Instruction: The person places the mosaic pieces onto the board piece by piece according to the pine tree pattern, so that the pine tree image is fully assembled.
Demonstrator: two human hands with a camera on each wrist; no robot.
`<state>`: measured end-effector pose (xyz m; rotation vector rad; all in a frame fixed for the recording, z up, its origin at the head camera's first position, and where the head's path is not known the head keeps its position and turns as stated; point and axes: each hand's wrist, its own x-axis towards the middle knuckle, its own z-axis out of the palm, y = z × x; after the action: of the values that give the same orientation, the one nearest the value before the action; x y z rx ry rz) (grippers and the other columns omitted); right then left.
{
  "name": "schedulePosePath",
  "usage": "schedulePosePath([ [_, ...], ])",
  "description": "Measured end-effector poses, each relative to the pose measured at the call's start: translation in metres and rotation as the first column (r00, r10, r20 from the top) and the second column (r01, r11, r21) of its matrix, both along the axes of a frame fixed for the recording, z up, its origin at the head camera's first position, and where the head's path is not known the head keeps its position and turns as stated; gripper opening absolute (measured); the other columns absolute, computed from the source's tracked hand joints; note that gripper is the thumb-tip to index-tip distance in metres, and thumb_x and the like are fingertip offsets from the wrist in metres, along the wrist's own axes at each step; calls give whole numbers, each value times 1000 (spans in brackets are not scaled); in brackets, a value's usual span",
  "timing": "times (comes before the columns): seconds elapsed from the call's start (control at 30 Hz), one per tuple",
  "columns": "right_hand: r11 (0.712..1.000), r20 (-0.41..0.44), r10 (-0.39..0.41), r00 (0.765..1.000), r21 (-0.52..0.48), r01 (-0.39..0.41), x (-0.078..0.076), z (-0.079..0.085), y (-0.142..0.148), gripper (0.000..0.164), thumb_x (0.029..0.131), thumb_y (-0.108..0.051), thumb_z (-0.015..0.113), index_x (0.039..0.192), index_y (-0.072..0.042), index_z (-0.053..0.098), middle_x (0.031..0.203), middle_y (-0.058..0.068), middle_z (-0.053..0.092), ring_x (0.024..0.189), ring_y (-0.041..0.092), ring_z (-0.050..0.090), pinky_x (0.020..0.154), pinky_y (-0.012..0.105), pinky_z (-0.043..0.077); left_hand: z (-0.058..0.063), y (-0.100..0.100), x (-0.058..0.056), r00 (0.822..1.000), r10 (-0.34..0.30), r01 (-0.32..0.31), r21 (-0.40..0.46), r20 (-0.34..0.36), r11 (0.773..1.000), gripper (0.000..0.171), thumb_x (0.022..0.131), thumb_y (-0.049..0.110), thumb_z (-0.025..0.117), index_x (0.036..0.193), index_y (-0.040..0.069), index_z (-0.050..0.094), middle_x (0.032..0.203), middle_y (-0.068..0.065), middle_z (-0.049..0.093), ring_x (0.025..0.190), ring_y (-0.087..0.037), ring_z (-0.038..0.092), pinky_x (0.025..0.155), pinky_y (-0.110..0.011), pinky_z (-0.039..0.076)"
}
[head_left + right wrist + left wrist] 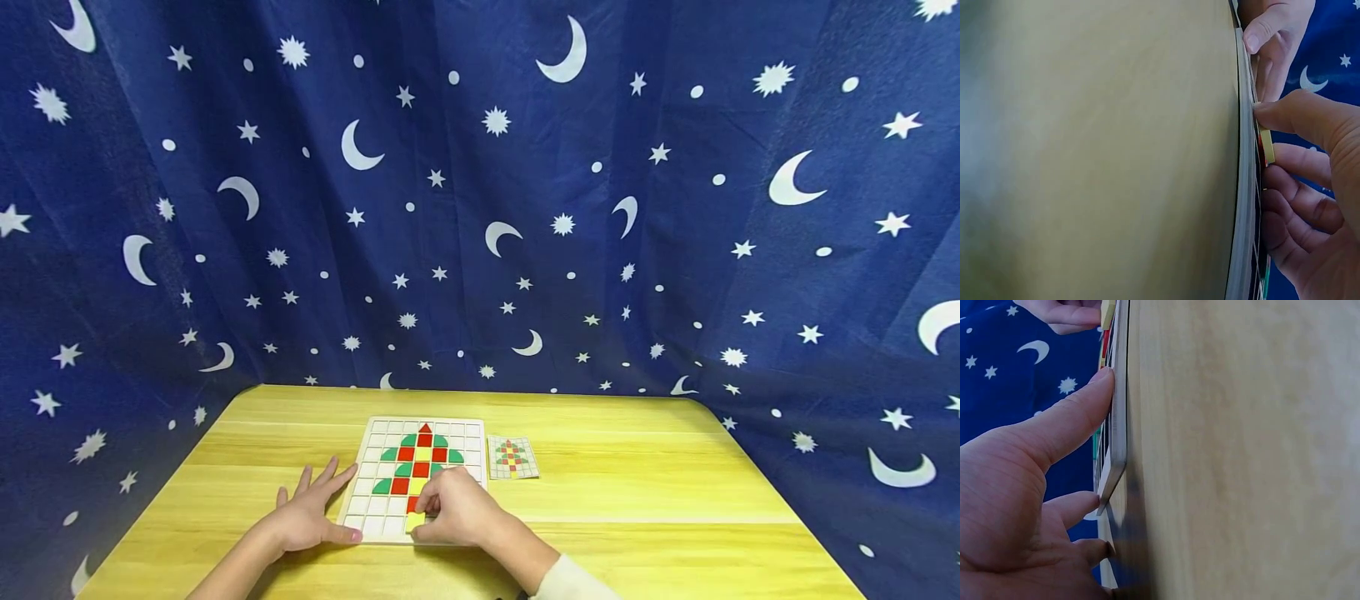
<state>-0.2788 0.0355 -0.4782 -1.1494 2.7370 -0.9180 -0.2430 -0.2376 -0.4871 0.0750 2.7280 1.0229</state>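
A white gridded board (375, 506) lies on the table, with red, green and yellow tiles set in a tree-like pattern topped by a red triangle. Spread along its left side is my left hand (300, 518), its thumb touching the near-left corner and the other fingers fairly straight. My right hand (463, 510) pinches a yellow square tile (1267, 145) between thumb and index finger at the board's near edge, just below a red square tile (412, 504). Part of the pattern's right side is hidden behind this hand.
Right of the board lies a small card (513, 457) printed with a similar coloured pattern on a grid. The wooden table (637, 492) ends at a dark blue curtain (480, 192) with white moons and stars, hanging behind and at both sides.
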Motion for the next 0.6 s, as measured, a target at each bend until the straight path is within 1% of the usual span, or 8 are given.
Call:
schedulePosePath([
  [0.23, 1000, 20, -12, 1000, 24, 12, 1, 0, -1, 16, 71, -22, 91, 82, -15, 81, 72, -17, 68, 68, -9, 54, 64, 8, 47, 1, 1, 1, 1000, -3, 3, 2, -2, 1000, 116, 65, 49, 92, 159, 10, 37, 167, -33, 11, 148, -66, -8, 107, -85, -12],
  [0.33, 999, 37, -19, 999, 33, 18, 1, 0, -1, 17, 72, -22, 91, 84, -16, 81, 73, -17, 69, 68, -10, 55, 65, 8, 47, 2, 1, 2, 1000, -6, 6, -14, -12, 1000, 114, 66, 47, 92, 159, 11, 37, 167, -33, 11, 147, -67, -8, 107, -85, -11],
  [0.43, 999, 51, -19, 999, 33, 17, 1, 0, -1, 18, 72, -21, 92, 85, -15, 82, 74, -17, 70, 68, -9, 56, 64, 8, 48, 1, 1, 1, 1000, -4, 4, -22, -11, 1000, 114, 65, 48, 92, 159, 12, 37, 167, -33, 11, 147, -67, -8, 107, -86, -10],
  [0.47, 999, 53, -17, 998, 34, 16, 1, 0, -1, 18, 72, -21, 92, 85, -15, 82, 74, -16, 70, 69, -9, 56, 64, 9, 48, 0, 1, 1, 1000, -4, 4, -20, -12, 1000, 115, 64, 50, 92, 159, 11, 38, 166, -34, 12, 147, -67, -8, 106, -86, -11],
  [0.53, 999, 48, -14, 999, 36, 13, 1, 1, -1, 19, 72, -21, 92, 86, -15, 82, 74, -16, 70, 69, -9, 56, 67, 8, 47, -4, -1, -2, 1000, 7, -7, -15, 2, 1000, 118, 62, 55, 91, 159, 14, 38, 168, -31, 12, 149, -65, -8, 107, -85, -12],
  [0.6, 999, 38, -8, 999, 38, 6, 1, 1, 0, 19, 71, -22, 93, 86, -15, 82, 75, -16, 71, 70, -9, 56, 68, 8, 47, -13, -5, -5, 1000, 15, -15, -10, -4, 1000, 122, 58, 60, 91, 159, 16, 39, 168, -30, 13, 149, -64, -7, 107, -85, -13],
])
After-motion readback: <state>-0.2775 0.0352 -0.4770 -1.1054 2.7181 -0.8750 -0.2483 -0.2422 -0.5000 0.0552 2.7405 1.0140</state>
